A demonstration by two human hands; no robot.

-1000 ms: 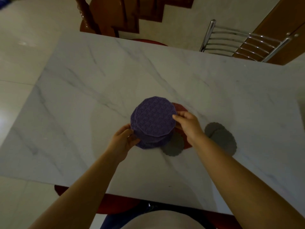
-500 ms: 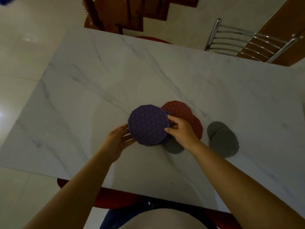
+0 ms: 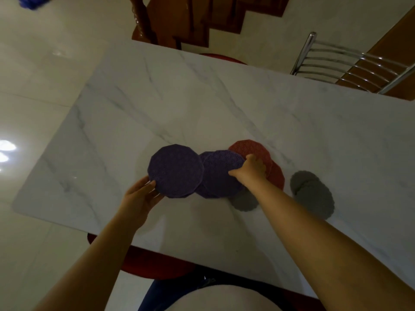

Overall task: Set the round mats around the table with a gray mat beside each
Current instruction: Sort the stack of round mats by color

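My left hand holds one purple round mat by its near-left edge, just above the marble table. My right hand pinches other purple round mats at their right edge; they overlap the first mat's right side. Red round mats lie behind and to the right of my right hand. A small gray mat lies partly under my right wrist. More gray mats lie overlapped further right.
A chrome-backed chair stands at the far right side. A wooden chair with a red seat stands at the far edge. A red stool is under the near edge. The floor is glossy tile.
The purple stack has been split: my left hand drew one mat to the left while my right hand kept the others. The red mats behind are now more exposed.
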